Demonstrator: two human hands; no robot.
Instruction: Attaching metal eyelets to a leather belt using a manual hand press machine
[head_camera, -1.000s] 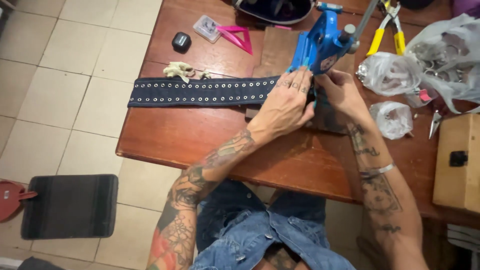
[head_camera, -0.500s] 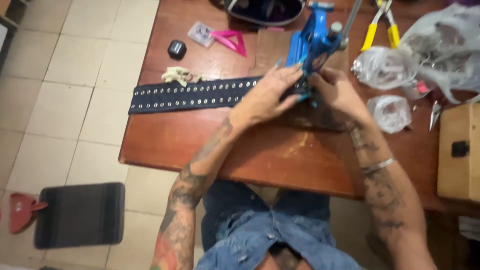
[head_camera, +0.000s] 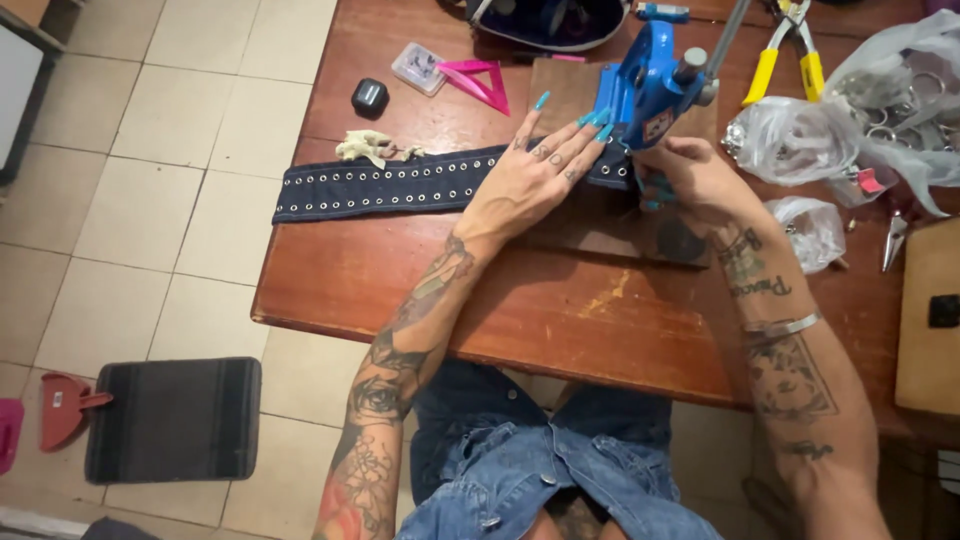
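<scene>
The dark belt (head_camera: 400, 185) with 2 eyelet rows lies across the wooden table (head_camera: 420, 290). The left hand (head_camera: 535, 170) presses it flat, fingers released, feeding the blue press (head_camera: 650, 90). The right hand (head_camera: 695, 180) pinches the belt's end there, steadying it.

I sit at a reddish-brown wooden table (head_camera: 480, 290); its top is scuffed, with a pale scratch near the front edge. The floor (head_camera: 130, 200) to my left is cream square tile with dark grout lines. A dark striped mat (head_camera: 170, 420) lies on the tile, a red dustpan (head_camera: 62, 408) just beside its left edge. Light is even and soft, with no hard shadows.
</scene>
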